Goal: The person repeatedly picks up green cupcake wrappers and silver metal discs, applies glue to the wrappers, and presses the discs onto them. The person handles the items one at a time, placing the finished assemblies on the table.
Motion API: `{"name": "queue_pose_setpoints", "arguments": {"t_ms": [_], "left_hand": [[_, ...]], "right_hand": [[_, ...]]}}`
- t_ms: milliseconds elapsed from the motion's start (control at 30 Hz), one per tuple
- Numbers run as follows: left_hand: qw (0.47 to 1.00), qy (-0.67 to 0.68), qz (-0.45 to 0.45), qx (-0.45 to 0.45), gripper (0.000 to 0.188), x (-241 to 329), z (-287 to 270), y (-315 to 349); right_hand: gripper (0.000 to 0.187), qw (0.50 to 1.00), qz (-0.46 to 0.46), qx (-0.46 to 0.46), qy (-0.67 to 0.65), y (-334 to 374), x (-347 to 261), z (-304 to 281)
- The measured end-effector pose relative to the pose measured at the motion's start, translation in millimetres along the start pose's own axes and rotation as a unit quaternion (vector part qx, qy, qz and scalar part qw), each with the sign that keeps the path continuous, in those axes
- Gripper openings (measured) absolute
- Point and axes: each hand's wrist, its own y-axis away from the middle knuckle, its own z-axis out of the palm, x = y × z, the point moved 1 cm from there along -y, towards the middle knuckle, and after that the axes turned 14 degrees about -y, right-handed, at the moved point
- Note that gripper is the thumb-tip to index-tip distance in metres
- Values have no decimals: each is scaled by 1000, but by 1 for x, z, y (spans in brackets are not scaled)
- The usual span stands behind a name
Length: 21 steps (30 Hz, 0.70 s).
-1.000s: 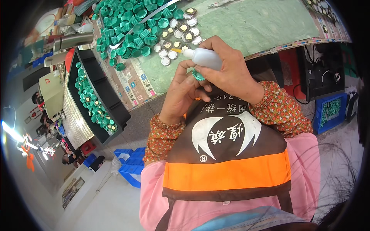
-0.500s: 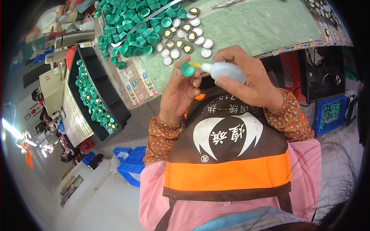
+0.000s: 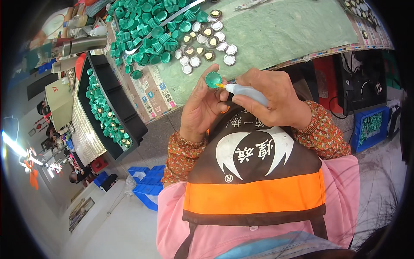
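Observation:
My left hand (image 3: 202, 108) pinches a single green ribbed cap (image 3: 212, 80) by its rim, open side facing up. My right hand (image 3: 271, 100) grips a small pale squeeze bottle (image 3: 248, 92) whose orange nozzle tip points into that cap. Both hands hover just off the near edge of the green work mat (image 3: 280, 34). On the mat lies a heap of green caps (image 3: 151, 21) and beside it a cluster of round silver liner discs (image 3: 207, 45).
A black tray (image 3: 129, 125) at the left holds several finished green caps. A steel cylinder (image 3: 84, 44) lies at the far left of the bench. Blue crates (image 3: 148, 187) stand on the floor below, another blue bin (image 3: 371, 127) at right. Other people sit far left.
The hands rose from the bench edge, and the left hand now holds the green cap up in plain view. The bottle swung round so its tip meets the cap.

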Motion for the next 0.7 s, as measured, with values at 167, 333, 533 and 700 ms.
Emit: {"name": "queue_pose_setpoints", "arguments": {"t_ms": [167, 333, 533, 700], "left_hand": [[1000, -16, -5, 9, 60, -1, 3, 0], [1000, -16, -6, 8, 60, -2, 3, 1], [1000, 7, -19, 13, 56, -4, 0, 2], [998, 46, -35, 12, 47, -6, -2, 5]], "right_hand": [[23, 1000, 4, 2, -2, 1, 1, 3], [23, 1000, 12, -12, 8, 0, -2, 1], [25, 1000, 16, -17, 1, 2, 1, 2], [25, 999, 32, -6, -11, 3, 2, 1]]}}
